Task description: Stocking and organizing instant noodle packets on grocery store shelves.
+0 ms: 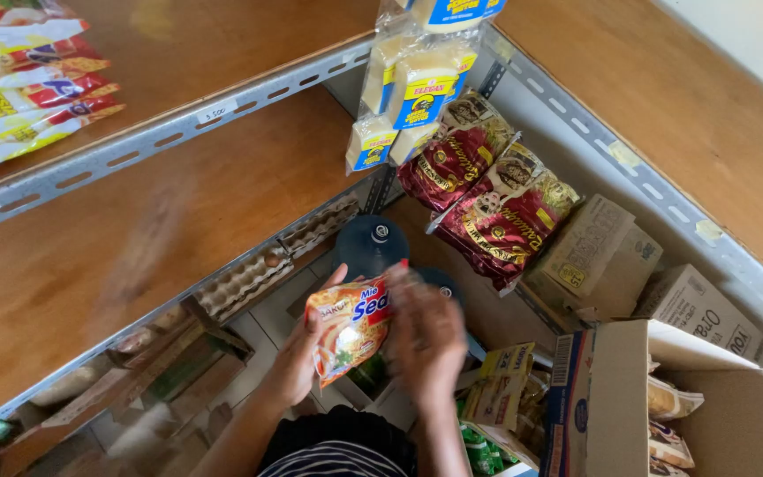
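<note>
Holding an orange noodle packet (351, 325) between us, our left hand (298, 358) clamps its left edge, our right hand (426, 340) presses flat against its right side, near the open box (655, 397).

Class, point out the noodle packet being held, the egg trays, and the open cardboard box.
noodle packet (351, 329), head view, middle of its orange front.
egg trays (245, 281), head view, top of the stack.
open cardboard box (708, 415), head view, its inner wall.
</note>
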